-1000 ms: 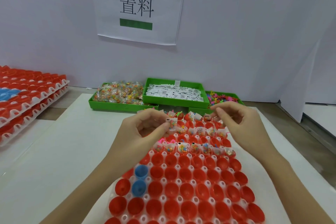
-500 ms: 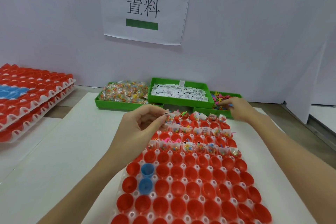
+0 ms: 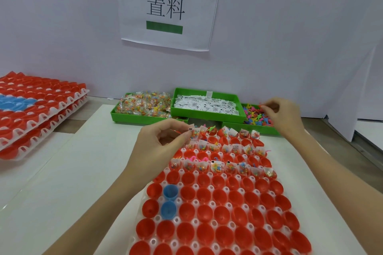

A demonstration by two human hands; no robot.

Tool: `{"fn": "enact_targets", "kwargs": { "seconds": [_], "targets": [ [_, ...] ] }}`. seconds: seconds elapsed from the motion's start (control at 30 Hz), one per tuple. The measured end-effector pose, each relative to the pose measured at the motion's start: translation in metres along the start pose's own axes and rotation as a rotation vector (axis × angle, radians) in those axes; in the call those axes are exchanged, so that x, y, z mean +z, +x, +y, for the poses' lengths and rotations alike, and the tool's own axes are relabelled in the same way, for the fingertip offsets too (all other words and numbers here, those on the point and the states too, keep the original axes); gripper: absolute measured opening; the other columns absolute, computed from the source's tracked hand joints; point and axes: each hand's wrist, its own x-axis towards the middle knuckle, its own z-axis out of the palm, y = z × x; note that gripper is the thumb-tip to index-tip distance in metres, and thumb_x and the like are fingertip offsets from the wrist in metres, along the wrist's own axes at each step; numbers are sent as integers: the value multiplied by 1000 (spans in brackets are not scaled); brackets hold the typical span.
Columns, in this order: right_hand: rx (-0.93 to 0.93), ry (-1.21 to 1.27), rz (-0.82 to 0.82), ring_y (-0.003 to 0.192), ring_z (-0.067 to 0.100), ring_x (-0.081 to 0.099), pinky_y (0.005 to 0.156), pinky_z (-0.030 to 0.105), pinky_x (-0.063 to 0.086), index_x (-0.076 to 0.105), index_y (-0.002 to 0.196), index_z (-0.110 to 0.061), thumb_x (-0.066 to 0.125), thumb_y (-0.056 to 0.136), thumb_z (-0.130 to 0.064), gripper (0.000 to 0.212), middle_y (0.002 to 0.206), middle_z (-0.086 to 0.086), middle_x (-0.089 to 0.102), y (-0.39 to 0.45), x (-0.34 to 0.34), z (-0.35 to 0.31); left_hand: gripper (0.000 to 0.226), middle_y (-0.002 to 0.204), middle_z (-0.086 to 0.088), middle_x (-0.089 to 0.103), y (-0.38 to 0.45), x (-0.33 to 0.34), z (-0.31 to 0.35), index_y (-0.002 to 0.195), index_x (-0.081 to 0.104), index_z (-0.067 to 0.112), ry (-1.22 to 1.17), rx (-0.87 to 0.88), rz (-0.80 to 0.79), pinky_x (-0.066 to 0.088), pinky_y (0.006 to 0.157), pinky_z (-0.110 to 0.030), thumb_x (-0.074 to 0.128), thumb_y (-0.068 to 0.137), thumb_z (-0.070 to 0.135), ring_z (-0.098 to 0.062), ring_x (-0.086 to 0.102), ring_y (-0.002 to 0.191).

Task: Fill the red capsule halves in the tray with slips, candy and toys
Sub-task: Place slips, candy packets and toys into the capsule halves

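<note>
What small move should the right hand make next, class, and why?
Probably pinch one toy and carry it back to the tray. The right hand hovers over the toy bin, fingers curled, while the left hand holds a slip and candy packet by the far rows, and many red halves sit unfilled.

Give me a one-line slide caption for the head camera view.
Left hand pinches a candy packet over the capsule tray; right hand picks toys from the green bin.

paper sign [image 3: 167, 6] on wall, "置料" (green bar beneath)
</note>
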Motion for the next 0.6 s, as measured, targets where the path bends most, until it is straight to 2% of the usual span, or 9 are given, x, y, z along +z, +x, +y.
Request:
{"fn": "enact_targets", "kwargs": {
  "seconds": [0.1,0.17,0.23,0.37,0.47,0.6],
  "targets": [
    [97,320,42,73,19,72,76,31,60,76,98,-5,74,93,-19,15,83,10,76,-31,-18,-31,14,89,5,80,-2,2,3,98,81,20,-41,-16,-20,60,79,-20,81,86,14,-13,77,85],
    [130,555,-41,71,19,74,71,23,61,77,97,-8,75,91,-17,11,80,10,77,-61,-30,-61,15,89,4,81,-5,6,7,98,82,20,-66,-20,-43,59,77,-17,83,84,17,-12,77,84],
    [101,691,-166,76,20,76,71,23,61,79,96,-14,77,89,-19,9,81,7,78,-95,-39,-92,15,88,4,81,-7,10,10,97,82,19,-80,-13,-66,58,75,-15,85,82,17,-12,78,83],
    [15,768,-327,76,16,76,69,19,59,80,90,-18,77,89,-14,5,80,3,78,-138,-38,-141,11,87,2,80,-10,14,15,92,83,18,-109,-12,-98,58,74,-15,86,81,17,-13,78,83],
    [26,832,-327,75,18,77,70,22,60,79,93,-11,75,90,-5,8,82,4,78,-144,-35,-158,11,88,0,80,-9,10,18,92,82,18,-147,-17,-101,59,75,-17,85,81,16,-15,78,85],
    [17,861,-301,81,18,78,76,27,63,79,100,-12,76,89,-7,12,88,2,79,-141,-39,-171,14,88,-2,80,-6,4,21,93,82,16,-148,5,-85,60,74,-19,86,80,17,-18,78,84]
  ]
}}
